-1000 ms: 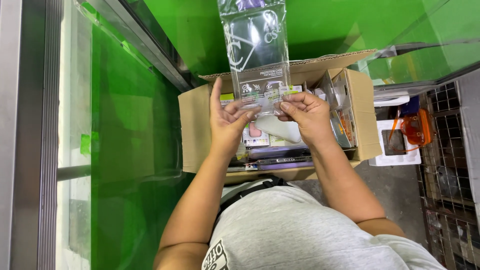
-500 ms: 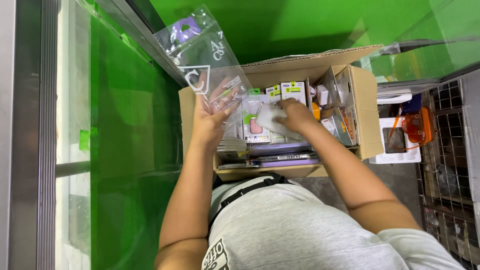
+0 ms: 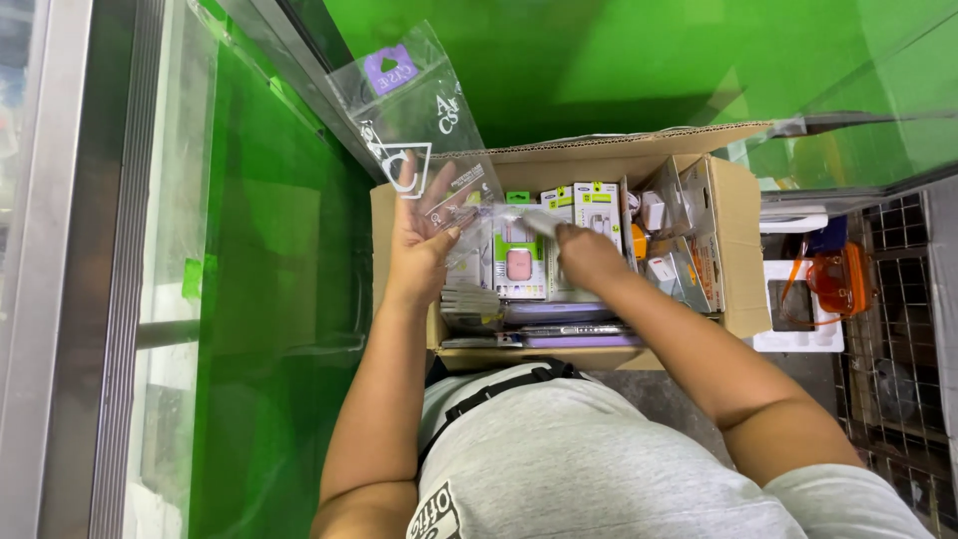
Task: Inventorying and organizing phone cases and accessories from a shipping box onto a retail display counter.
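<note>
My left hand (image 3: 420, 238) holds a clear plastic bag (image 3: 411, 120) with a purple tag at its top, raised over the left end of an open cardboard box (image 3: 733, 250). The bag tilts up and to the left. My right hand (image 3: 589, 255) reaches into the box, fingers curled around the corner of a thin clear packet (image 3: 519, 215) among small packaged goods. A pack with a pink item (image 3: 519, 265) lies just left of that hand.
The box is packed with several small retail packs and flat purple packets (image 3: 559, 334) near its front wall. Green glass panels (image 3: 269, 299) stand to the left and behind. An orange object (image 3: 838, 279) on a white stand and a wire grid (image 3: 903, 349) sit to the right.
The bag was held upright in both hands over the box. My left hand has swung it up and to the left, and my right hand has let go and dropped into the box.
</note>
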